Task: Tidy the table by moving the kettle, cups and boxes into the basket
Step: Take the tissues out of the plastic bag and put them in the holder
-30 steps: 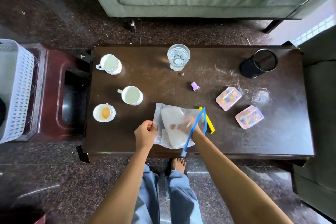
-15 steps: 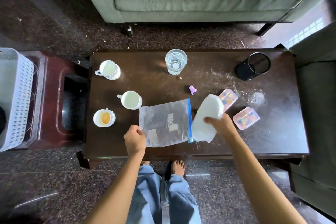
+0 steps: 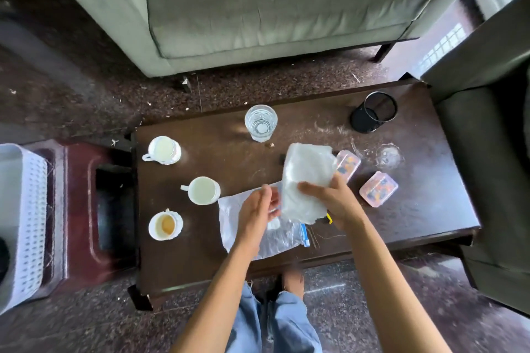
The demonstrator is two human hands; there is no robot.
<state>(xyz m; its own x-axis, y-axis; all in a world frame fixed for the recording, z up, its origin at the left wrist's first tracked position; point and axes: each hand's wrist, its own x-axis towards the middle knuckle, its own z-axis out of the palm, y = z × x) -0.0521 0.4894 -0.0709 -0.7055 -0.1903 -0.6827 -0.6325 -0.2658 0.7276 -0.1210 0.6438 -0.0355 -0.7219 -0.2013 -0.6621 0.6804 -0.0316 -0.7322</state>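
Observation:
My right hand (image 3: pixel 334 200) grips a white wrapped bundle (image 3: pixel 307 180) held up over the dark wooden table (image 3: pixel 415 226). Just left of the bundle, my left hand (image 3: pixel 256 209) has its fingers at the bundle's edge, above a clear zip bag (image 3: pixel 243 221) lying flat on the table. Three white cups stand at the table's left: one at the back (image 3: pixel 164 149), one in the middle (image 3: pixel 203 190), one with brown dregs (image 3: pixel 165 225) in front. Two pink clear boxes (image 3: pixel 348 165) (image 3: pixel 378 188) lie at the right. The white basket (image 3: pixel 28 223) stands at the far left.
A glass of water (image 3: pixel 261 122) stands at the table's back, a black mesh holder (image 3: pixel 374 112) at the back right, a small clear lid (image 3: pixel 388 155) beside the boxes. A dark red stool (image 3: pixel 83 209) bears the basket. A grey sofa (image 3: pixel 272 3) is behind, another seat at the right.
My right hand pulled the white bundle out of the zip bag and raised it. My left hand let go of the bag and moved up to the bundle. The camera tilted.

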